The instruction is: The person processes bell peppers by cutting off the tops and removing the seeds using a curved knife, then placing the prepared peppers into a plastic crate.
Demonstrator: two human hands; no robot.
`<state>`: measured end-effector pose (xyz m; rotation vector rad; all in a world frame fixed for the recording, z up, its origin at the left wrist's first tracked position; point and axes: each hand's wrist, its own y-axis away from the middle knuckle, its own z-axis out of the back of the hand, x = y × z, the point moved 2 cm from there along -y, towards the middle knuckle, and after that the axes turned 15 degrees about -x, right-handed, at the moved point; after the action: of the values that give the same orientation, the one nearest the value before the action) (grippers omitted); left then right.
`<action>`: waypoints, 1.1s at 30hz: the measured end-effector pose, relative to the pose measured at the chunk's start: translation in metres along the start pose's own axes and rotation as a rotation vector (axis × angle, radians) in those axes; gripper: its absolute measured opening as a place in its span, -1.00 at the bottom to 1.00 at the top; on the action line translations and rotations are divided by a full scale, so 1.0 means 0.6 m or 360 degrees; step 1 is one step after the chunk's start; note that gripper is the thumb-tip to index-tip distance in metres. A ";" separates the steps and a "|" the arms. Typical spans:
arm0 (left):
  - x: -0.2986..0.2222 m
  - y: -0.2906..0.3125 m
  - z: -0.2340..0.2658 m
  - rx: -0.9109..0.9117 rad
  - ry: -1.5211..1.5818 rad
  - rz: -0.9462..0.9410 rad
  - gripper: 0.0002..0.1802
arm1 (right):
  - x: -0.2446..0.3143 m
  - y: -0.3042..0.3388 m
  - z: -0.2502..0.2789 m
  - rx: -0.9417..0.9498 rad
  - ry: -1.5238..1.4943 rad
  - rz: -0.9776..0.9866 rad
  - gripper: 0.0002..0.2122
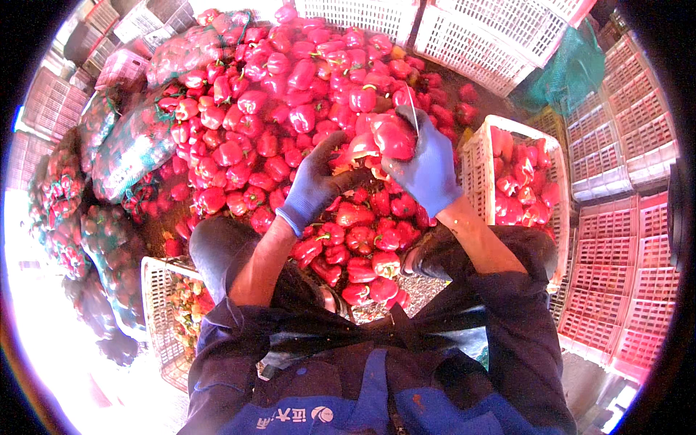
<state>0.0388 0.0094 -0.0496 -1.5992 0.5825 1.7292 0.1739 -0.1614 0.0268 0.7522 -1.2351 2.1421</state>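
In front of me I wear blue gloves, dark with dirt on the fingers. My right hand (pixel 429 163) is closed on a red bell pepper (pixel 394 136), and a thin knife blade (pixel 412 109) sticks up beside its fingers; the knife's handle is hidden. My left hand (pixel 317 181) is curled around a cut bell pepper piece (pixel 360 148) with its pale orange inside showing, close against the pepper on the right. Below and beyond both hands lies a large heap of red bell peppers (pixel 250 101), reaching down between my legs.
At right stands a white crate (pixel 476 177) of red pepper pieces. By my left leg, another crate (pixel 158 308) holds greenish-orange scraps. Green net sacks (pixel 134 148) full of peppers line the left. Stacked crates (pixel 598 279) rise at right, more crates (pixel 482 43) behind the heap.
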 end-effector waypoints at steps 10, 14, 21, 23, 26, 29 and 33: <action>-0.011 -0.051 0.084 -0.0359 0.1031 0.0365 -0.54 | -0.012 -0.032 0.021 -0.0268 0.0049 0.0054 -0.37; -0.035 -0.043 0.100 -0.0444 0.0821 0.0523 -0.58 | -0.040 -0.062 0.073 -0.0436 0.0176 -0.0013 -0.38; -0.050 -0.037 0.106 -0.0508 0.0522 0.0017 -0.67 | -0.061 -0.131 0.351 -0.0871 0.0815 0.0250 -0.29; -0.050 -0.048 0.128 -0.0500 0.0802 0.0126 -0.69 | -0.095 -0.117 0.434 -0.0886 0.0906 0.0239 -0.21; -0.063 -0.055 0.124 -0.0507 0.0899 0.0118 -0.67 | -0.181 -0.050 0.533 -0.0814 0.1546 0.0076 -0.23; -0.074 -0.047 0.140 -0.0651 0.0287 -0.0179 -0.64 | -0.282 0.053 0.536 -0.0222 0.1755 -0.0501 -0.16; -0.008 -0.042 0.269 -0.0789 0.0397 -0.0246 -0.59 | -0.391 0.175 0.564 -0.0587 0.1270 -0.0827 -0.26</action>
<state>-0.0501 0.1433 -0.0197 -2.1622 0.1344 1.6490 0.3287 -0.5486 -0.0557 0.0128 -0.8296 1.4751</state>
